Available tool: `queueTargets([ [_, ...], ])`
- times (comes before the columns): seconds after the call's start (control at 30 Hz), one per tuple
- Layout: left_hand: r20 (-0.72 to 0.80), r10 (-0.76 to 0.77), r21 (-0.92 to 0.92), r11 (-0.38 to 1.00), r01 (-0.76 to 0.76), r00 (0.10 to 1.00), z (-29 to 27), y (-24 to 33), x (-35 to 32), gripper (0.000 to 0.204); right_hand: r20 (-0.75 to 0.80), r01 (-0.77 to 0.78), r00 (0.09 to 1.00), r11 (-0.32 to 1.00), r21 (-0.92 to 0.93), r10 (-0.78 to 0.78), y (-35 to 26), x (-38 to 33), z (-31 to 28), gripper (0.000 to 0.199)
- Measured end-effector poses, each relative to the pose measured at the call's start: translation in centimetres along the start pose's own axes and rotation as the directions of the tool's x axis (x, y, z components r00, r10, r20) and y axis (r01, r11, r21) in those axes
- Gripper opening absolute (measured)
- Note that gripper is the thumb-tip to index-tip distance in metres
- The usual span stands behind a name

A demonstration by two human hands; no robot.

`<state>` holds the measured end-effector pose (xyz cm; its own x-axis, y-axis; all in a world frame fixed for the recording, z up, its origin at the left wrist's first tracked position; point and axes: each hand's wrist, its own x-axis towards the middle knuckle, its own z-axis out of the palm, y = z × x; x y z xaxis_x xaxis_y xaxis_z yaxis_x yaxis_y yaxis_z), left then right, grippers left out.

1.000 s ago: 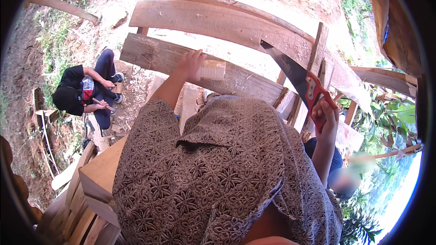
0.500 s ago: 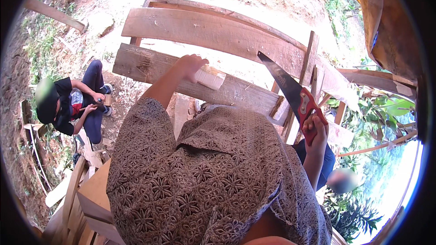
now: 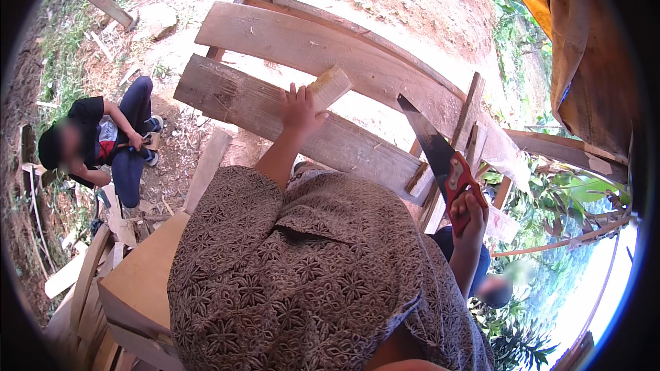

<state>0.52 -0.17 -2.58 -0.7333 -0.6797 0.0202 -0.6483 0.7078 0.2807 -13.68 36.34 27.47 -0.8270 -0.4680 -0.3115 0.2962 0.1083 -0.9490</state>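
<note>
My right hand is closed round the red handle of a handsaw. The dark blade points up and away to the left, over the right part of the plank bench. My left hand rests over the nearer plank, gripping a short pale wooden block between thumb and fingers. This block lies slantwise, its free end reaching toward the far plank. My palm hides its near end. The saw blade and the block are well apart.
At the left a person in dark clothes sits low, a hand near a small piece of wood. Another person is partly seen at the right, below my saw hand. A large wooden board and offcuts lie lower left; an orange tarp hangs upper right.
My left hand has moved slightly right and turned the block, so its free end now points up and away. The saw stays in my right hand, slightly lower. The view has shifted a little.
</note>
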Motion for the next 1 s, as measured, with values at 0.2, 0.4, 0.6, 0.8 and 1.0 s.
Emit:
queueTargets([
  [0.2,0.106,-0.066,0.042,0.997,0.062,0.992,-1.3,1.3,-0.7,0.09,0.116,0.114,0.99,0.951,-0.289,-0.084,-1.3,1.0,-2.3,0.015],
  [0.4,0.008,-0.172,0.025,0.985,0.172,0.985,1.2,3.1,-2.6,0.09,0.267,0.271,0.948,0.882,-0.386,-0.174,-3.6,1.3,-5.8,0.02],
  [0.6,-0.045,-0.234,0.075,0.969,0.237,0.971,2.2,4.1,-3.2,0.085,0.39,0.225,0.919,0.886,-0.407,-0.054,-3.1,5.3,-7.0,0.034],
  [0.8,-0.035,-0.343,0.01,0.939,0.343,0.939,3.1,5.5,-3.0,0.086,0.519,0.271,0.855,0.855,-0.441,-0.003,0.3,9.0,-5.2,0.031],
  [1.0,0.007,-0.341,0.055,0.939,0.34,0.94,2.1,5.7,-2.3,0.09,0.572,0.339,0.819,0.768,-0.543,0.043,1.3,11.6,-2.9,0.03],
])
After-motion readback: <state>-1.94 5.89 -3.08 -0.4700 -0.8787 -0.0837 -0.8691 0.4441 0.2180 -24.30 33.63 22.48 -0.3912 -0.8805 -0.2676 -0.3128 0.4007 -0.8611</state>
